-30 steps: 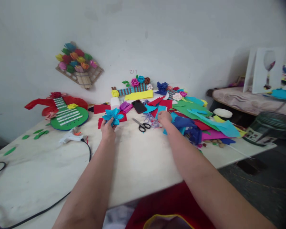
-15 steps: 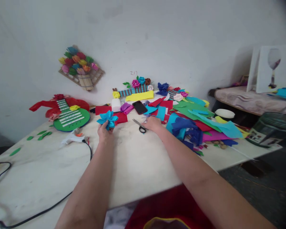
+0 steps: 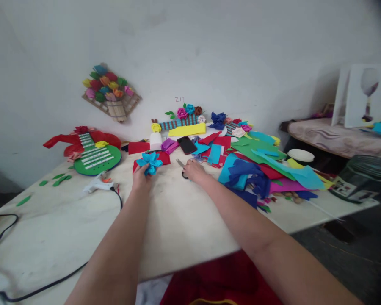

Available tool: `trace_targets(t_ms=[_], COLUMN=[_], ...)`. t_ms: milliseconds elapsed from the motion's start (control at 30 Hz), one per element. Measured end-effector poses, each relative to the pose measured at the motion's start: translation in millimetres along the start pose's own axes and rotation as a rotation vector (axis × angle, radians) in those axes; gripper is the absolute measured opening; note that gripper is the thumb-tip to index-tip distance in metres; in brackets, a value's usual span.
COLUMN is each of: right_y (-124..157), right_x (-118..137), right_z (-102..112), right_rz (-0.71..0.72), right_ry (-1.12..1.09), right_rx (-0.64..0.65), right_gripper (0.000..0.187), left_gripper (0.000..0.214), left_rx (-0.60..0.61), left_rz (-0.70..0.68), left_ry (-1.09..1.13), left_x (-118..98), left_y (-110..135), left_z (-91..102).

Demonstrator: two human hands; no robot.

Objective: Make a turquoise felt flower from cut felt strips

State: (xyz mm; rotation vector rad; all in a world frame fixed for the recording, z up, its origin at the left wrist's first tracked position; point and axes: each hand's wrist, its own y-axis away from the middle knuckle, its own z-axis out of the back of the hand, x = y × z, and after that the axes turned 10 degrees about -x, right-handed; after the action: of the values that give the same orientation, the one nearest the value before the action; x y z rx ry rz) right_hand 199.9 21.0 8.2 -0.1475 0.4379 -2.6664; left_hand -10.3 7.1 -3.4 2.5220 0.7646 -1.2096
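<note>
My left hand (image 3: pixel 140 177) is closed on a light blue paper flower (image 3: pixel 150 162), held just above the pale table (image 3: pixel 184 220). My right hand (image 3: pixel 193 170) rests over the black handles of a pair of scissors (image 3: pixel 180 163), whose blades stick out to its upper left. The fingers curl over the handles. Behind the flower lies a red paper sheet (image 3: pixel 161 157). A black phone (image 3: pixel 186 145) lies farther back.
A heap of coloured paper sheets (image 3: pixel 260 163) covers the table's right side. A white glue gun (image 3: pixel 98 183) with a black cord (image 3: pixel 82 262) lies to the left, beside a green guitar-shaped craft (image 3: pixel 95 154). Paper flower crafts (image 3: pixel 186 116) stand along the wall. A white plate (image 3: pixel 300 155) lies to the right.
My right hand has moved left from the paper heap onto the scissors' handles. My left hand has kept the blue flower in nearly the same place.
</note>
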Motion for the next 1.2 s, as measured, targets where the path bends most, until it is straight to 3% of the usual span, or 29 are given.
trace_targets(t_ms=[200, 500, 700, 900, 1200], right_y=[-12.6, -30.2, -32.0, -30.9, -48.0], right_x=[-2.0, -2.2, -49.4, -103.9, -127.5], right_z=[-13.6, -4.7, 14.6, 11.4, 25.7], right_rz=[0.085, 0.189, -0.039, -0.228, -0.384], right_ry=[0.002, 0.021, 0.041, 0.183, 0.088], right_rx=[-0.042, -0.046, -0.225, -0.025, -0.137], right_gripper=[0.039, 0.038, 0.036, 0.036, 0.034], left_gripper=[0.021, 0.017, 0.021, 0.019, 0.021], left_rx=[0.023, 0.244, 0.221, 0.256, 0.295], left_rz=[0.056, 0.196, 0.314, 0.323, 0.328], left_ry=[-0.227, -0.075, -0.108, -0.03, 0.02], left_x=[8.3, 34.6, 48.2, 52.6, 49.5], left_y=[-5.6, 11.3, 4.5, 2.2, 6.1], left_z=[-11.3, -63.6, -64.3, -60.3, -62.4])
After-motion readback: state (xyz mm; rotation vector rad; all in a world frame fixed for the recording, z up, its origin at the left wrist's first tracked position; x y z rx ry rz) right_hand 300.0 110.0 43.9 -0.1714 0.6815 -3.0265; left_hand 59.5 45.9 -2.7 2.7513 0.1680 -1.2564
